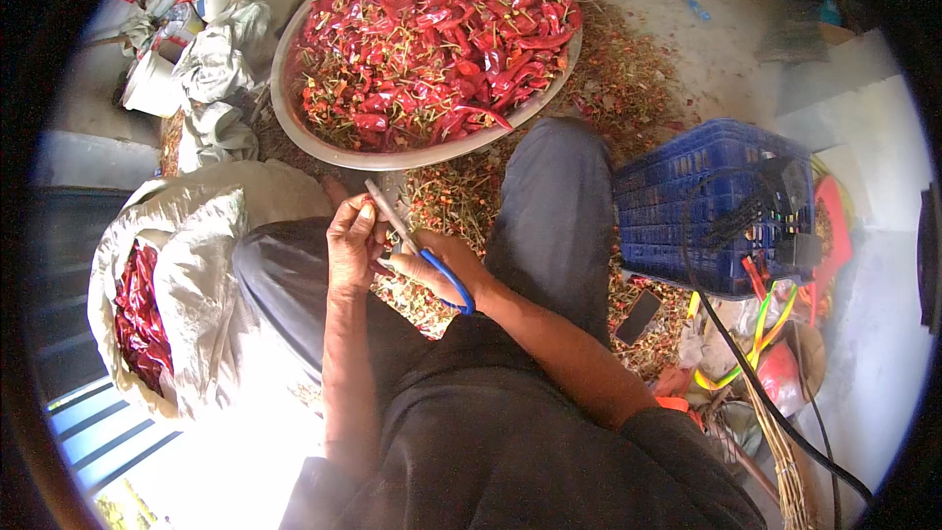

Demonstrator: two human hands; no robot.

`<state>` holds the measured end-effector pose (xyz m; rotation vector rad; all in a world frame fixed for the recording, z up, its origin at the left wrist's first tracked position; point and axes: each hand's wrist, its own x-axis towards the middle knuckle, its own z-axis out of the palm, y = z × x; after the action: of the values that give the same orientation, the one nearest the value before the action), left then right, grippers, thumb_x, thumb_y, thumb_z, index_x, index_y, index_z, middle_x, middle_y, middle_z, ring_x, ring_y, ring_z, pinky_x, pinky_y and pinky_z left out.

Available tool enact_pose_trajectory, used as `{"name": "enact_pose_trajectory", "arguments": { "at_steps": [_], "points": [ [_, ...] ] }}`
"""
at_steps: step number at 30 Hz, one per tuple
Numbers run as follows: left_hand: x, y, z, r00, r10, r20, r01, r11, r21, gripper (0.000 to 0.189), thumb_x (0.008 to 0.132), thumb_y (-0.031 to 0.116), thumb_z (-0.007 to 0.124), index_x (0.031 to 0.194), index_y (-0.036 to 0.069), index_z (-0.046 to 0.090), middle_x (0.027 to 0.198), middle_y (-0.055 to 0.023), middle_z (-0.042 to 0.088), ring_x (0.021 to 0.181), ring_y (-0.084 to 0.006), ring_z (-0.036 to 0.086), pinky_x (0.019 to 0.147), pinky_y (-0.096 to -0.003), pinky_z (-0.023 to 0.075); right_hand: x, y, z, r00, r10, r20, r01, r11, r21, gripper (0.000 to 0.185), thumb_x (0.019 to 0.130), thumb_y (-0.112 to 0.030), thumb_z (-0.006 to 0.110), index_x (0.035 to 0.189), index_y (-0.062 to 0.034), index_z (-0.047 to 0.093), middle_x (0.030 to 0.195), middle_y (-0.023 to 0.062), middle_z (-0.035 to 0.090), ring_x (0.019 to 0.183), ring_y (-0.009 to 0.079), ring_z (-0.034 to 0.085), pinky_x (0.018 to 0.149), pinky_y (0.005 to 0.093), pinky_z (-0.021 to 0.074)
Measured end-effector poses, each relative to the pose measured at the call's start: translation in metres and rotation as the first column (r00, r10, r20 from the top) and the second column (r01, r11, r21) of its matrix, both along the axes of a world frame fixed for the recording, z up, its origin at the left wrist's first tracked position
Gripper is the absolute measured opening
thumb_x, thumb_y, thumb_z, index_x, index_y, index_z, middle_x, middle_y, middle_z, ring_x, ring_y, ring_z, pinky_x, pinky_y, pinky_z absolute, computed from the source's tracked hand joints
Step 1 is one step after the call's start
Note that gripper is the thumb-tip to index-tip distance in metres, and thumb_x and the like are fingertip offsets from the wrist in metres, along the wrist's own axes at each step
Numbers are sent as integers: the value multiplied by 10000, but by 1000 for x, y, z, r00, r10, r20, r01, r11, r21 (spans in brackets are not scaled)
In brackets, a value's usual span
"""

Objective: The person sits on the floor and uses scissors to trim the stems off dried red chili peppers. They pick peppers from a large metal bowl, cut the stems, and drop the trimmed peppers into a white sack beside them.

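In front of my lap, my right hand (441,265) grips a pair of scissors (460,287) with blue handles. Their metal blades point up and away, towards the fingertips of my left hand (353,239). That hand is closed around a dark red piece of dried chili, mostly hidden by the fingers. Just beyond both hands stands a wide metal basin (397,160), heaped with dried red chilies (471,29) and cut stems. By my left knee, a white woven sack (202,258) lies with its mouth apart, showing more red chilies (143,316) inside.
Chili stems and scraps (452,210) litter the floor between my legs and around the basin. To the right stands a blue plastic crate (684,199) with a black cable (773,405) hanging over it. A phone (639,316) lies below the crate. White buckets (153,85) and bags are at upper left.
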<state>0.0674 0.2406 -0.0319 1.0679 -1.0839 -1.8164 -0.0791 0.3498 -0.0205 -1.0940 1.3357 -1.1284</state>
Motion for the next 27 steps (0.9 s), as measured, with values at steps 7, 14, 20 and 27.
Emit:
{"name": "enact_pose_trajectory", "arguments": {
  "at_steps": [7,14,20,27],
  "points": [
    [1,1,7,992,2,-128,0,1000,14,141,977,147,574,1043,30,616,789,-39,601,498,-68,437,396,-188,335,-7,-5,5,986,-152,-66,157,985,68,445,871,-424,693,949,-11,550,737,81,574,668,168,543,630,357,448],
    [14,-1,-7,960,-65,-271,92,992,88,184,952,212,606,1053,59,612,694,-39,563,467,-94,402,398,-210,324,-4,1,-2,788,-193,-584,64,970,-235,642,705,-570,767,941,-4,580,775,188,588,707,364,611,637,473,476],
    [17,-2,-8,929,-77,-361,125,986,112,237,932,234,634,1067,43,595,745,-37,569,494,-93,443,399,-197,340,-6,-2,6,735,-183,-653,48,975,-219,659,712,-577,756,999,-6,596,787,195,596,713,367,614,642,481,474],
    [-7,-25,27,918,49,-394,17,986,163,311,953,377,597,993,68,601,728,-3,509,500,-92,388,423,-219,330,-1,-5,-15,964,-261,-58,267,942,202,372,881,-382,693,904,-37,558,680,82,570,600,199,549,586,366,455]
  ]
}}
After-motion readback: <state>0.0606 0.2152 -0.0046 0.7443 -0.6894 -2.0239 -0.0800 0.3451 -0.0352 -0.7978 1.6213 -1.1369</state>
